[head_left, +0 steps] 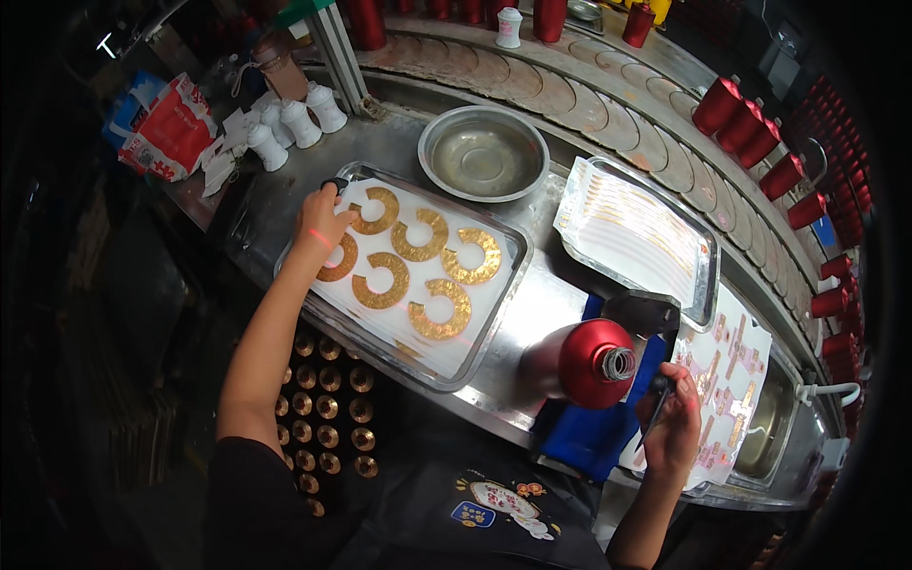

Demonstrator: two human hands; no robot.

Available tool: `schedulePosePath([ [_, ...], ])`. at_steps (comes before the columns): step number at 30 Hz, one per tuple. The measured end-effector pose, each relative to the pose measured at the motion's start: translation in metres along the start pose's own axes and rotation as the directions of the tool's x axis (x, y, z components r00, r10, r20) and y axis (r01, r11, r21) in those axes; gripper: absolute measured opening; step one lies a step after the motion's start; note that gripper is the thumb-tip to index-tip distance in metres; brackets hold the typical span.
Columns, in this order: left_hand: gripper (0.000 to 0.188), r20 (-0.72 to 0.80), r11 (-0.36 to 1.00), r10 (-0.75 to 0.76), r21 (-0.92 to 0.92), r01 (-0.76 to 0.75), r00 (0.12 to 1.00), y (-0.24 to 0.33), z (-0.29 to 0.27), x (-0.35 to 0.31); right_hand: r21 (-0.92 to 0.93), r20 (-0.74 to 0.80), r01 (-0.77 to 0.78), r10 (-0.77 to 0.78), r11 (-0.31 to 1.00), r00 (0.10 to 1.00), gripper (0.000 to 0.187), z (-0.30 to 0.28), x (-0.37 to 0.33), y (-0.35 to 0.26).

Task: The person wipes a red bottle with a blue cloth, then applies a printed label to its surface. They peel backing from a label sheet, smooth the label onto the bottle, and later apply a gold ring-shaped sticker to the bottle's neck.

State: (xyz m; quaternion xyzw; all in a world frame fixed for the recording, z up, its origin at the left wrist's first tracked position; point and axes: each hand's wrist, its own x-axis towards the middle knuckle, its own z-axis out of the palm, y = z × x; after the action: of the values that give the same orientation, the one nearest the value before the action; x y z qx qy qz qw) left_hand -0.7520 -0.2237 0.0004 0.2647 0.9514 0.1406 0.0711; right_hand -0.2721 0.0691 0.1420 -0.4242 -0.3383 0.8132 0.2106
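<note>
On the left, my left hand point(323, 220) reaches over a metal tray point(446, 382) lined with white sheet. Its thumb is apart from the fingers, close to the gold C-shaped pieces point(381, 281) lying flat there. Something small and black point(335, 183) shows at a fingertip; I cannot tell whether it is a finger cover. My right hand point(676, 413) is closed round a thin, dark-handled tool point(659, 391), its kind unclear. Just left of that hand, a glossy red bottle point(594, 366) with an open threaded neck lies tilted on a blue cloth-like support point(594, 442).
A round metal basin point(484, 157) of liquid stands behind the tray. A second tray point(636, 237) holds striped gold sheets; printed sheets point(731, 370) lie at right beside a sink point(769, 427). White bottles point(299, 123) stand back left. A conveyor point(570, 104) curves behind, with red bottles point(746, 128).
</note>
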Motion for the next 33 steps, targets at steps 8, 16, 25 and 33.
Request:
schedulePosePath([
  [8,0.049,0.054,0.968,-0.242,0.075,0.238,0.969,0.018,-0.015,0.007,-0.051,0.010,0.020,-0.020,0.998,1.000,0.029,-0.007,0.000,0.001],
  [16,0.041,-0.019,0.944,-0.330,-0.002,0.330,0.944,0.005,-0.007,0.021,-0.078,-0.018,0.002,-0.003,0.997,1.000,0.027,-0.008,-0.002,-0.001],
  [25,0.034,-0.030,0.953,-0.293,-0.088,0.289,0.956,0.015,-0.017,0.017,-0.336,0.148,-0.030,0.084,0.941,0.985,0.021,0.013,-0.050,-0.026],
  [33,0.031,0.127,0.663,-0.189,-0.715,0.222,0.974,0.112,-0.081,-0.063,-0.566,0.532,0.072,0.297,0.821,0.793,0.029,0.099,-0.050,0.074],
])
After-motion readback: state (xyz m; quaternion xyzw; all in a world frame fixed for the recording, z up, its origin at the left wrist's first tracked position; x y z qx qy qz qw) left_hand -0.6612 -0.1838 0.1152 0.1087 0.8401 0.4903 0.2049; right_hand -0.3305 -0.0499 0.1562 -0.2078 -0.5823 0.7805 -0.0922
